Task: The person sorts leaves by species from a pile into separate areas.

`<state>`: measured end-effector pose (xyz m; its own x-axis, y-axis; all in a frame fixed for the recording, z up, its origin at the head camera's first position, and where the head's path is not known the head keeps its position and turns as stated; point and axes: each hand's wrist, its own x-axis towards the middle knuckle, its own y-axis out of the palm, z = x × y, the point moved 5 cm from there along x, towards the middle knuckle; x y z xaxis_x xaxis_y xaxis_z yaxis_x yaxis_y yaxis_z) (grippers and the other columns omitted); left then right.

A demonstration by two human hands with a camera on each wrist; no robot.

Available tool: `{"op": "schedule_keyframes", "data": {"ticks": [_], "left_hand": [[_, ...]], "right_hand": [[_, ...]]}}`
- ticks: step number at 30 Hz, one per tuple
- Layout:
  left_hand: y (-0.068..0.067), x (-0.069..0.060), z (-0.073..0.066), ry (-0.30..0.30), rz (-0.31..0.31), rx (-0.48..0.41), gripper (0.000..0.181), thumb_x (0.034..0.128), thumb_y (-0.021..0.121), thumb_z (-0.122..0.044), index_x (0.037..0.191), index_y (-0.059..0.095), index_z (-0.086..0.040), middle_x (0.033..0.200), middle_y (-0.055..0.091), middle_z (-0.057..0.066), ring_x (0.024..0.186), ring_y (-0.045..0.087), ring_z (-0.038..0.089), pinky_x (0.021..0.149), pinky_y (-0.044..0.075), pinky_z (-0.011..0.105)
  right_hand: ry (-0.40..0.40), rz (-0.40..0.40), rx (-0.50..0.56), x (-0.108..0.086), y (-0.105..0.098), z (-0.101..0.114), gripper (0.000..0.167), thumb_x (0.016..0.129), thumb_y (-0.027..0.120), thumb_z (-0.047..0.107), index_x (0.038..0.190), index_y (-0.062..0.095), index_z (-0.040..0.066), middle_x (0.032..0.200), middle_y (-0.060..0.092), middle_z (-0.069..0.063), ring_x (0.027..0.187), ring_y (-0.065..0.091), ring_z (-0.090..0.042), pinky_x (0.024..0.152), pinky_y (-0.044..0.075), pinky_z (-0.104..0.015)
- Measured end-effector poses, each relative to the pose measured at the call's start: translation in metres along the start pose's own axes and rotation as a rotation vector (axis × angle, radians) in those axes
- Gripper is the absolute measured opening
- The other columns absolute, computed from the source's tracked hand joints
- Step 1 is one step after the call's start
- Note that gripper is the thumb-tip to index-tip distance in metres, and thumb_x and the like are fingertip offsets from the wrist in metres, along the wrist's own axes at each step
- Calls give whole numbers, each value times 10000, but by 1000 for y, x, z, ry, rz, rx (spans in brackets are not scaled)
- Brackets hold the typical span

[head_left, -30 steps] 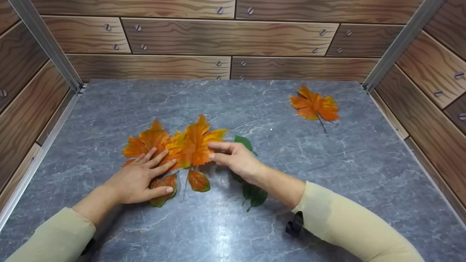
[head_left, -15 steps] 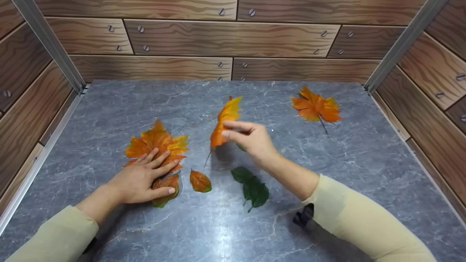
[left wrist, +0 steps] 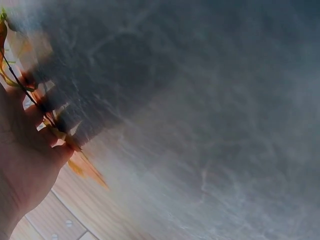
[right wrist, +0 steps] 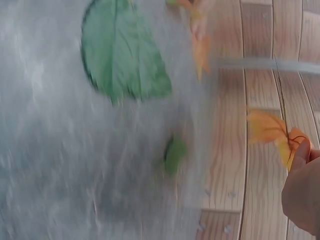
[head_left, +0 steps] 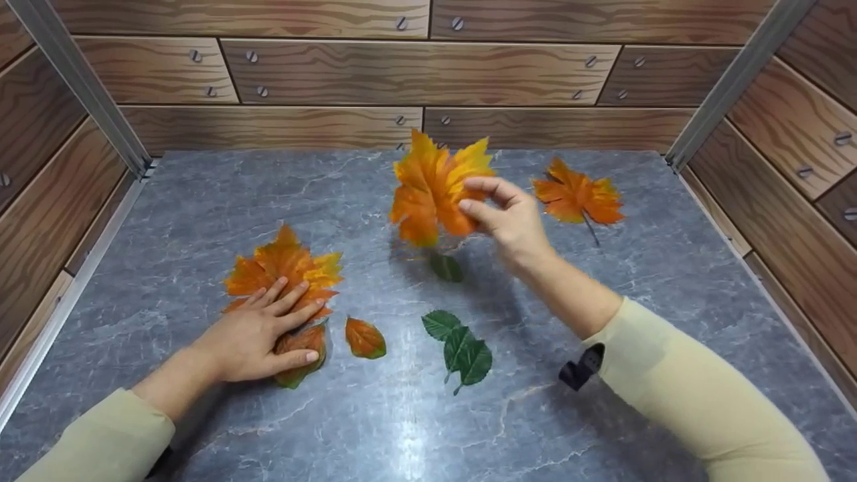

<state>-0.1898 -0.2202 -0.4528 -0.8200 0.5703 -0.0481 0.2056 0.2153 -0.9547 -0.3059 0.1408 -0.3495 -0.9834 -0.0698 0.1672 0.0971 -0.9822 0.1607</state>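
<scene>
Between thumb and fingers my right hand (head_left: 522,224) pinches an orange-yellow maple leaf (head_left: 432,191) by its right edge, raised above the table; the right wrist view also shows this leaf (right wrist: 267,127). My left hand (head_left: 258,335) lies flat, fingers spread, on another orange maple leaf (head_left: 284,258), with its thumb over a red-green oval leaf (head_left: 294,378). Just right of that thumb is a small red-brown leaf (head_left: 365,338). Several green leaves (head_left: 458,348) overlap in front of my right forearm, and a single green leaf (head_left: 446,268) lies below the raised maple leaf.
A third maple leaf (head_left: 579,193) with a dark stem lies at the back right of the grey marbled table (head_left: 602,428). Wood-patterned walls (head_left: 415,70) and metal corner posts (head_left: 736,84) enclose the back and sides.
My right hand has lifted the maple leaf off the spot beside my left hand and carried it right and toward the back, uncovering table and green leaves. The left hand stays put.
</scene>
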Motion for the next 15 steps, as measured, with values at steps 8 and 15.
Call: {"op": "schedule_keyframes", "data": {"ticks": [8, 15], "left_hand": [[-1, -2, -1, -6, -6, -3, 782, 1033, 497, -705, 1675, 359, -279, 1724, 272, 157, 1577, 173, 491, 1210, 257, 696], [-1, 0, -1, -7, 0, -4, 790, 1027, 501, -712, 1680, 338, -298, 1725, 264, 150, 1581, 162, 484, 1213, 250, 696]], "right_hand": [[-3, -92, 103, 38, -40, 0, 271, 948, 727, -115, 1128, 816, 68, 963, 739, -53, 785, 718, -158, 677, 616, -273], [59, -194, 117, 65, -85, -28, 319, 967, 719, -85, 1277, 738, -12, 929, 712, -41, 789, 706, -146, 649, 595, -236]]}}
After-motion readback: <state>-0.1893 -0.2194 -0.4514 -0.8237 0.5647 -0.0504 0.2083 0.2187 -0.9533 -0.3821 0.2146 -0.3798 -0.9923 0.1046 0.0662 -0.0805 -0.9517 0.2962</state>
